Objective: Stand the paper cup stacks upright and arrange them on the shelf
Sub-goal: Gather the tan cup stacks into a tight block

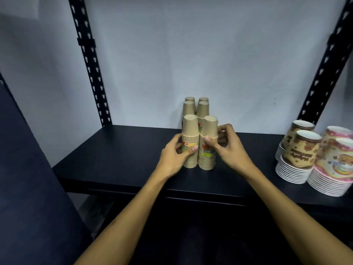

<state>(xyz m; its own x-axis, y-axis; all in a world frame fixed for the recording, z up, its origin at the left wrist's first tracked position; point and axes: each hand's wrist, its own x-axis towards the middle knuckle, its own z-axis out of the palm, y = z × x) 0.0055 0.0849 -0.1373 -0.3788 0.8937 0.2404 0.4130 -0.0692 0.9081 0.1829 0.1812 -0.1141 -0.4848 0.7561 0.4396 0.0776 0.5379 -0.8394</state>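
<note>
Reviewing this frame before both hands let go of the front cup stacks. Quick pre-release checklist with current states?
1. Front left stack upright on the shelf: ok.
2. Front right stack upright: not ok, it tilts slightly to the right.
3. Left hand grips the front left stack, thumb across its label: ok.
4. Right hand grips the front right stack: ok.
5. Four rear stacks upright in two columns behind: ok.
6. Clearance to the printed cup stacks at right: ok, bare shelf between.
</note>
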